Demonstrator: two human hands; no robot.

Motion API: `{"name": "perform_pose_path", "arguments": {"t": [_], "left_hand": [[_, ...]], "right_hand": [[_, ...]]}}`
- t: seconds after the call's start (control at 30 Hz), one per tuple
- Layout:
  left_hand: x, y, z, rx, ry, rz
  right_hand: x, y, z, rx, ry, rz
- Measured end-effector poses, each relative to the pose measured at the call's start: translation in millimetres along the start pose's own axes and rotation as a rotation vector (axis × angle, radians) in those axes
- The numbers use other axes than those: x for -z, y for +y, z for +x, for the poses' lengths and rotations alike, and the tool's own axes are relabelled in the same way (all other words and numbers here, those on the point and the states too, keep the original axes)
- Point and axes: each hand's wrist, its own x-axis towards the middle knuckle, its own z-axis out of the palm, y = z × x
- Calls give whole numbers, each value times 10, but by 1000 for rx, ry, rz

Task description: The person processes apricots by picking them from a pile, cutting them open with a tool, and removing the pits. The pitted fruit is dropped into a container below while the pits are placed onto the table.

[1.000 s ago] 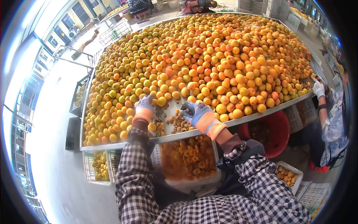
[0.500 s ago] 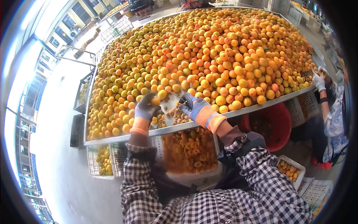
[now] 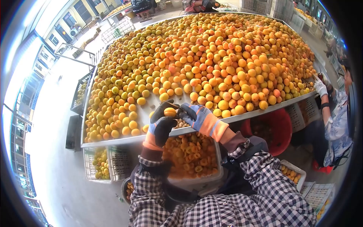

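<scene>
My left hand [image 3: 162,124], in a dark-palmed work glove, grips a single apricot [image 3: 170,112] above the near edge of the metal table [image 3: 145,110]. In my right hand [image 3: 196,116], also gloved, is a thin knife [image 3: 171,104]; its narrow blade points left, just over the apricot. The two hands are close together, and the fingers partly hide the knife's handle. Whole apricots [image 3: 227,60] lie heaped across the table beyond them. Apricot pits [image 3: 182,124] lie on the metal beneath my right hand.
Below the table edge stands a crate of halved apricots [image 3: 193,159]. A red tub [image 3: 281,130] is to its right, a white crate [image 3: 117,162] to its left. At the right edge another person's white-gloved hand [image 3: 320,87] is at the table.
My left hand has moved right and turned, bringing an apricot up to the knife. My right hand stays nearly in place. A bare patch of metal now shows left of my hands.
</scene>
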Motion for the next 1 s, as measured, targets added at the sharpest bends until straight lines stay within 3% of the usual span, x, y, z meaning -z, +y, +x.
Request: {"name": "perform_pose_path", "arguments": {"t": [0.03, 0.13, 0.47, 0.6, 1.0], "left_hand": [[-6, 54, 0, 194, 18, -241], [-52, -3, -30, 357, 122, -460], [-34, -74, -72, 303, 281, -687], [-72, -62, -52, 243, 231, -693], [-152, -201, -79, 116, 352, -453]], "right_hand": [[-4, -4, 3, 0, -2, -2], [-34, 2, 2, 29, 2, -34], [-134, 45, -23, 60, 14, -73], [-180, 28, -31, 80, 18, -116], [-333, 46, -62, 55, 20, 26]]}}
